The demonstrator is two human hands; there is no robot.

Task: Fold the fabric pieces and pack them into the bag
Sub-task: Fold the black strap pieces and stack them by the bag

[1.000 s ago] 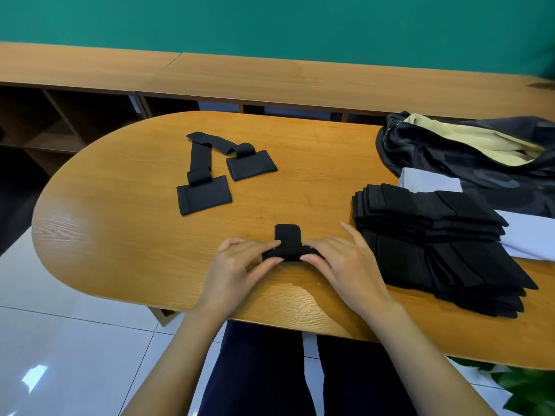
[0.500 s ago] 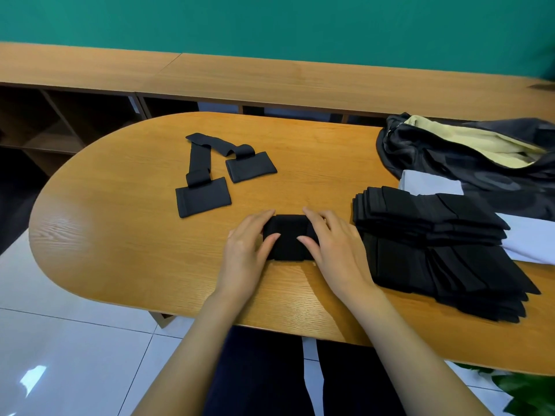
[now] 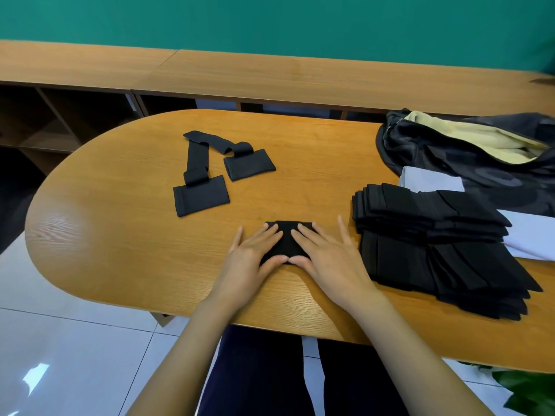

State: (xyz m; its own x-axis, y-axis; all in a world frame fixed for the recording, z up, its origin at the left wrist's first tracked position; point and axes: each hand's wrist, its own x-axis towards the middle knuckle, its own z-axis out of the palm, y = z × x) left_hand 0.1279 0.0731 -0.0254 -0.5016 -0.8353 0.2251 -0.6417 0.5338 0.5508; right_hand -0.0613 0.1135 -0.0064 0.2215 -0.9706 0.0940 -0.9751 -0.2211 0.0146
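Presently listed, from the hands outward.

Left hand [image 3: 252, 253]: laid flat, fingers straight, pressed on the left half of the folded black piece [image 3: 288, 238].

Right hand [image 3: 327, 256]: laid flat likewise on the right half, the thumbs almost met at the near edge. Nothing is gripped by either.

Folded black piece: small and rectangular, held down on the worktop [image 3: 120, 235] near its front edge. The step is judged to be the flattening of the fold.

Stack of black pieces [image 3: 420, 235]: just beside the right hand, fanned out toward the near edge.

Two strapped pieces [image 3: 199, 193]: laid farther back on the left, with the straps loose and unfolded.

White sheet [image 3: 429, 180]: partly covered by the stack.

Bag [image 3: 450, 154]: at the far right, its mouth open and a pale yellow lining shown. No piece is seen inside.

Risks, as judged: the fold may spring open once the pressure is released. The fanned stack may be knocked by the right wrist if the piece is carried across to the bag.
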